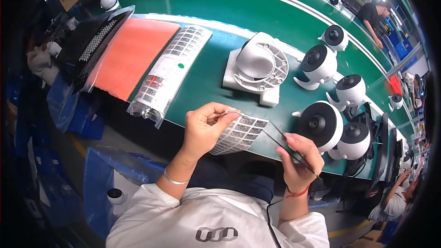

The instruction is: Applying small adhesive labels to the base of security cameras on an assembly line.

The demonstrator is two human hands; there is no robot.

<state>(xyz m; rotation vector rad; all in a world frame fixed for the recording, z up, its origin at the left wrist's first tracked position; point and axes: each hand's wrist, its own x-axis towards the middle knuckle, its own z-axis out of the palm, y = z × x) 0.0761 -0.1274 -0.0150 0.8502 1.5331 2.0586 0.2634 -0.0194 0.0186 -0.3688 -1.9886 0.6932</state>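
My left hand [207, 123] pinches the upper left corner of a sheet of black-and-white labels [243, 132], held tilted over the bench's near edge. In my right hand [301, 158] is a pair of dark tweezers [285, 146], its two tips apart and pointing at the sheet's right edge. Whether the tips touch a label is too fine to tell. Beyond the sheet, a white camera housing [257, 62] rests in a white foam block [229, 76], its ring-shaped base facing up and to the right.
Several round white cameras with black fronts [320, 126] stand on the right, close to my right hand. A bagged roll of labels [171, 71], an orange sheet [138, 55] and black perforated trays [98, 41] lie left. Behind runs a green conveyor [202, 2]. A co-worker [373, 18] stands far right.
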